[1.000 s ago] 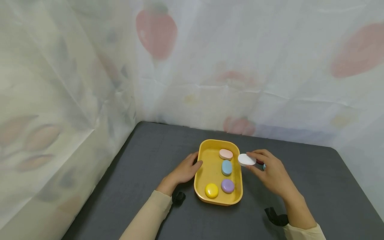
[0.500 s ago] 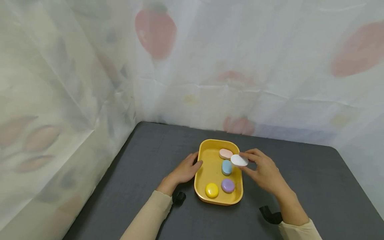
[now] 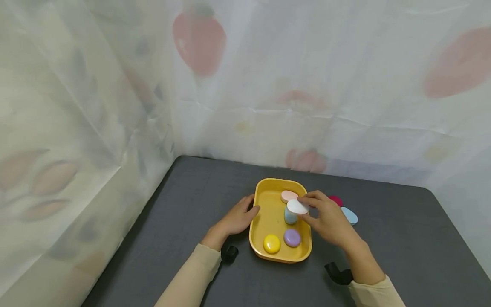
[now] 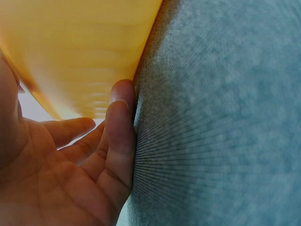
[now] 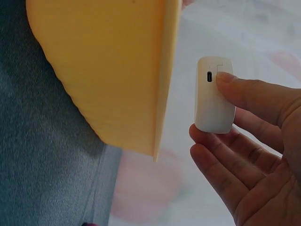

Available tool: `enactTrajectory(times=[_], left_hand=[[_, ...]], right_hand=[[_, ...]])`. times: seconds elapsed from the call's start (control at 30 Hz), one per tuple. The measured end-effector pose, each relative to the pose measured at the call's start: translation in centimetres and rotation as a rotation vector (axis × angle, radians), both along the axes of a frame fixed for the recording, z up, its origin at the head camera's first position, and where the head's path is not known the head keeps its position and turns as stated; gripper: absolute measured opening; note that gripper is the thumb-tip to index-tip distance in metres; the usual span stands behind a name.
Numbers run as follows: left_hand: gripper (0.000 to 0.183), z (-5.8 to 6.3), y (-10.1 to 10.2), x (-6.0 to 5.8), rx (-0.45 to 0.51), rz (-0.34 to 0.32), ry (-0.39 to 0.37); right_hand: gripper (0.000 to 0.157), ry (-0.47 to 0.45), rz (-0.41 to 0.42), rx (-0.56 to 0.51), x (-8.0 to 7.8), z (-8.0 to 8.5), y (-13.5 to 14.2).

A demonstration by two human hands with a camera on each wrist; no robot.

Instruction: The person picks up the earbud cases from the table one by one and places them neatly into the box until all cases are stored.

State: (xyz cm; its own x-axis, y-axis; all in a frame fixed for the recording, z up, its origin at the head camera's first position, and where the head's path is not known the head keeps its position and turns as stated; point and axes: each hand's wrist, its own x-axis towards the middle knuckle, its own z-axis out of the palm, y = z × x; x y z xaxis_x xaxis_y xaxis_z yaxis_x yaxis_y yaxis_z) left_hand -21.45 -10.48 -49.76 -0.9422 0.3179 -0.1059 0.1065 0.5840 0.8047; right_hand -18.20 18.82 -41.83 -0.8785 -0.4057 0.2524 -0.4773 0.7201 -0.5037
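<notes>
A yellow tray (image 3: 264,217) stands on the dark table. My left hand (image 3: 237,216) grips its left wall, thumb at the rim and fingers along the outside; in the left wrist view the fingers (image 4: 120,127) lie against the wall. Above the tray's right side, my right hand (image 3: 330,219) pinches a white oval case (image 3: 297,207) between thumb and fingers. The right wrist view shows a small charging port on this white case (image 5: 214,106). Inside the tray lie a pink oval piece (image 3: 288,196), a light blue one (image 3: 290,216) partly covered, a purple round one (image 3: 292,238) and a yellow round one (image 3: 271,244).
Right of the tray, behind my right hand, a dark pink piece (image 3: 336,201) and a pale blue piece (image 3: 349,215) lie on the table (image 3: 402,238). Printed fabric walls (image 3: 249,85) rise at the back and left. Black straps (image 3: 230,254) hang by both wrists.
My right hand has moved left with the white case, from beside the tray's right rim to over the tray. The dark pink and pale blue pieces have come into view. My left hand stays put.
</notes>
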Motion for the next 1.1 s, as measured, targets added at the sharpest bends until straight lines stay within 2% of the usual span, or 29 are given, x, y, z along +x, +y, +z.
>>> enactTrajectory(times=[0.87,1.1], left_hand=[[0.062,0.0,0.1,0.0,-0.013,0.011,0.003],[0.062,0.0,0.1,0.0,-0.016,0.008,0.005]], right_hand=[[0.049,-0.04,0.03,0.017,-0.2,-1.1,-2.6],[0.045,-0.07,0.034,0.015,-0.1,-1.6,-3.1]])
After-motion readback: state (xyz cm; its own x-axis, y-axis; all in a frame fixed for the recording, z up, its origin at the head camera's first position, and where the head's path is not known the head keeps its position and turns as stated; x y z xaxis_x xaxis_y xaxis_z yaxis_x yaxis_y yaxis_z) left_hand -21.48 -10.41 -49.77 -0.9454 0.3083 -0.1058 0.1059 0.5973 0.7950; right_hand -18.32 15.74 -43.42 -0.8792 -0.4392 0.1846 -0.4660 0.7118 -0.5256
